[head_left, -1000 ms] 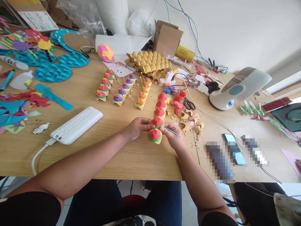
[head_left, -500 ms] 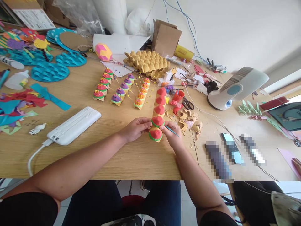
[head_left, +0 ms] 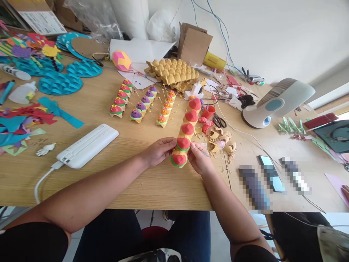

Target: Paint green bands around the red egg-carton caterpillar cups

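Observation:
Both my hands hold the near end of a long egg-carton strip point(head_left: 187, 131) with red painted humps and green rings round the two nearest ones. My left hand point(head_left: 158, 150) pinches its left side. My right hand point(head_left: 198, 157) grips its right side and also holds a thin blue brush point(head_left: 205, 154) between the fingers. The strip's far end is tilted up and to the right, toward a small red cup point(head_left: 208, 111).
Three shorter painted carton strips point(head_left: 141, 105) with pins lie behind. A yellow egg tray point(head_left: 172, 71), scissors point(head_left: 217, 120), carton scraps point(head_left: 222, 142), a white fan point(head_left: 275, 103), a white power bank point(head_left: 87, 145), teal paper discs point(head_left: 60, 83) and phones point(head_left: 269, 176) crowd the wooden table point(head_left: 152, 185).
The strip's far end has swung up and to the right. My right hand turned in closer against the strip, so the brush shows less.

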### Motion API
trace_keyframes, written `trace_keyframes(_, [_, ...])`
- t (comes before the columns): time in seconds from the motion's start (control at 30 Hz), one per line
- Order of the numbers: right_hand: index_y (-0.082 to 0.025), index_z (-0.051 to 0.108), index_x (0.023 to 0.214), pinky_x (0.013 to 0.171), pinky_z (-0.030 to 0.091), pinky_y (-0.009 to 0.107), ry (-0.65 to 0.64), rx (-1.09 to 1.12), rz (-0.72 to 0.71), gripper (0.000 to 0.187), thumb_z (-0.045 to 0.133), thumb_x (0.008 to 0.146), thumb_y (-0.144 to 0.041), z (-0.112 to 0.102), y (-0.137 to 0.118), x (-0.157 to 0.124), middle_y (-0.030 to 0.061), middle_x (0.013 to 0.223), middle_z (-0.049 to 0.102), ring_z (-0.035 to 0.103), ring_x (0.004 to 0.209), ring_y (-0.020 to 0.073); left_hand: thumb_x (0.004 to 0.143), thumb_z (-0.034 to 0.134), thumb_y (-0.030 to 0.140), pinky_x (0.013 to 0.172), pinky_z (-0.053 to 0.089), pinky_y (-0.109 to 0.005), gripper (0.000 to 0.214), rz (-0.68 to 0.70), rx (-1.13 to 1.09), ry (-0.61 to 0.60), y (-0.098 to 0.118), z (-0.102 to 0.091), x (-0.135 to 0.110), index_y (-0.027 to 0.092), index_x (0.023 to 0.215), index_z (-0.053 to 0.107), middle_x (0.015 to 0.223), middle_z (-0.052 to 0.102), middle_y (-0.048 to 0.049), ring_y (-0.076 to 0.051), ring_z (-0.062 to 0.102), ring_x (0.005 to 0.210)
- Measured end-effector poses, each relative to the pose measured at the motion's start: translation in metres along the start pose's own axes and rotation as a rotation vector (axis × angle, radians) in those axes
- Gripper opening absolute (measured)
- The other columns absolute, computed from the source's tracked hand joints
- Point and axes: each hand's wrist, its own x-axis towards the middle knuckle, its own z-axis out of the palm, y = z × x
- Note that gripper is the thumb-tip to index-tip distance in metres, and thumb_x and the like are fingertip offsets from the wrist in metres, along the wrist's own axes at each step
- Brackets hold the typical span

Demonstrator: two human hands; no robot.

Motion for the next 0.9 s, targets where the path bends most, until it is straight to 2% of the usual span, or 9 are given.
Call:
trace_keyframes(0.17, [-0.024,0.069,0.077,0.067,0.053,0.030,0.001,0.026,0.030,0.042,0.091,0.068,-0.057,0.0006,-0.0011,-0.0007,-0.0017,0.072,0.069,0.061,0.067,0.0146,0.081,0.086,0.048,0.080,0.055,-0.029,0.037,-0.020,0.041,0.013,-0.0020,-0.0018,-0.0013,0.016,0.100,0.083,0.101,0.080,-0.0098,-0.019,0.071,0.089])
trace_keyframes(0.4, [-0.023,0.071,0.077,0.064,0.052,0.027,-0.021,0.057,0.037,0.040,0.092,0.067,-0.057,0.0015,-0.0021,-0.0021,-0.0014,0.073,0.070,0.061,0.065,0.0134,0.083,0.086,0.046,0.079,0.054,-0.028,0.034,-0.005,0.012,0.009,-0.0017,-0.0009,-0.0005,0.015,0.097,0.083,0.096,0.079,-0.0085,-0.018,0.069,0.085])
trace_keyframes(0.67, [-0.023,0.071,0.075,0.062,0.053,0.029,0.003,0.058,0.047,0.040,0.094,0.064,-0.055,0.0005,-0.0037,-0.0019,-0.0012,0.069,0.071,0.061,0.062,0.0141,0.082,0.086,0.047,0.082,0.055,-0.029,0.036,-0.023,0.049,0.005,-0.0034,-0.0026,-0.0011,0.017,0.102,0.083,0.101,0.080,-0.0090,-0.019,0.071,0.090])
trace_keyframes(0.9, [-0.024,0.070,0.075,0.065,0.056,0.030,0.029,0.064,0.041,0.040,0.092,0.066,-0.056,0.0005,-0.0023,-0.0024,-0.0009,0.071,0.072,0.065,0.067,0.0161,0.083,0.085,0.048,0.083,0.056,-0.031,0.037,-0.028,0.054,0.008,-0.0038,-0.0027,-0.0018,0.017,0.102,0.083,0.102,0.080,-0.0103,-0.020,0.072,0.090])
